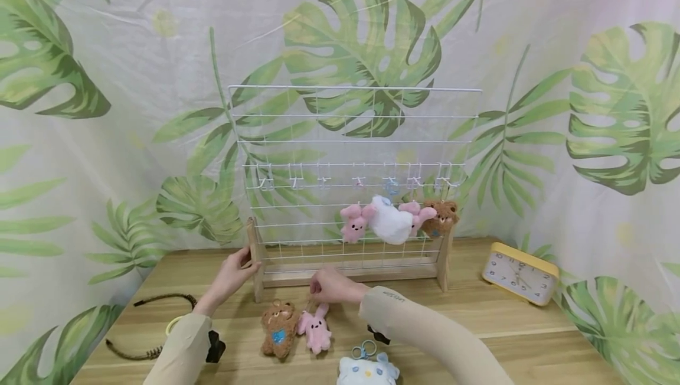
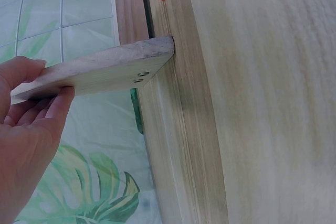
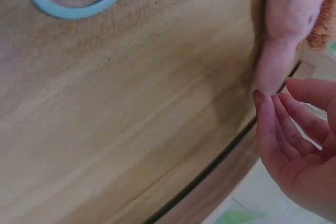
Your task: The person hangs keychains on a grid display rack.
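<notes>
My left hand (image 1: 237,274) grips the wooden side post (image 2: 100,69) of a white wire grid rack (image 1: 297,219), thumb on one face and fingers on the other. My right hand (image 1: 337,286) is in front of the rack's base, fingertips pinching at the top of a pink bunny plush keychain (image 1: 317,330). In the right wrist view the bunny's ear (image 3: 274,72) meets those fingertips; the loop itself is mostly hidden. Left of it is a brown bear plush keychain (image 1: 278,329) with a blue patch. A white and light-blue plush keychain (image 1: 368,370) with a blue ring lies nearest me.
Across the grid runs a row of hooks (image 1: 324,179). From the right half hang a pink bunny (image 1: 355,224), a white plush (image 1: 390,222), another pink bunny (image 1: 416,218) and a brown bear (image 1: 441,219). A yellow clock (image 1: 520,274) stands right, a headband (image 1: 140,356) left.
</notes>
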{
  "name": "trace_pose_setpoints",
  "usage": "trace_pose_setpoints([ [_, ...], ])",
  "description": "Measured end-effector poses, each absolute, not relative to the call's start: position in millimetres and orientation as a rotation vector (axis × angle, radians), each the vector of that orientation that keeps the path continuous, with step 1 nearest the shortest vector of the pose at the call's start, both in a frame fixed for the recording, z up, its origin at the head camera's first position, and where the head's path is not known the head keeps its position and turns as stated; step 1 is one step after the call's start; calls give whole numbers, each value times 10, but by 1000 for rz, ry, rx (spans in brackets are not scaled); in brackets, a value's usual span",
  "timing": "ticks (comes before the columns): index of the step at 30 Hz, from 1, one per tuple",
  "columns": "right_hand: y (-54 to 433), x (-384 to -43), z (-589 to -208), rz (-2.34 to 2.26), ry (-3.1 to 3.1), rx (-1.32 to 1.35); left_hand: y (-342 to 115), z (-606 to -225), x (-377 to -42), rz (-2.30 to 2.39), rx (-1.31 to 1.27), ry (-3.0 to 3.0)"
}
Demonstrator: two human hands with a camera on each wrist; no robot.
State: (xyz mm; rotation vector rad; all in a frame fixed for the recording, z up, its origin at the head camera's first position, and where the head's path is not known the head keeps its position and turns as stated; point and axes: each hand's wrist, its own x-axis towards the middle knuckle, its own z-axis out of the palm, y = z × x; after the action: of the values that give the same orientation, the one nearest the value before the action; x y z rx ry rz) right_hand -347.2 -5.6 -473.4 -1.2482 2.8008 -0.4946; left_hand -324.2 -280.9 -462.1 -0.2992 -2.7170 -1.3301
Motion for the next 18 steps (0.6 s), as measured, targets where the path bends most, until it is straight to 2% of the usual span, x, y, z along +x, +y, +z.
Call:
trace_pose_setpoints([
  [9, -135, -3453, -4775, -433, 2854, -1165, -2798, -4616, -3252, -1330, -302, -2708],
  [18, -171, -3483, -4811, -428, 2853, -1195, -2803, -4595, -3242, -1336, -298, -2718],
])
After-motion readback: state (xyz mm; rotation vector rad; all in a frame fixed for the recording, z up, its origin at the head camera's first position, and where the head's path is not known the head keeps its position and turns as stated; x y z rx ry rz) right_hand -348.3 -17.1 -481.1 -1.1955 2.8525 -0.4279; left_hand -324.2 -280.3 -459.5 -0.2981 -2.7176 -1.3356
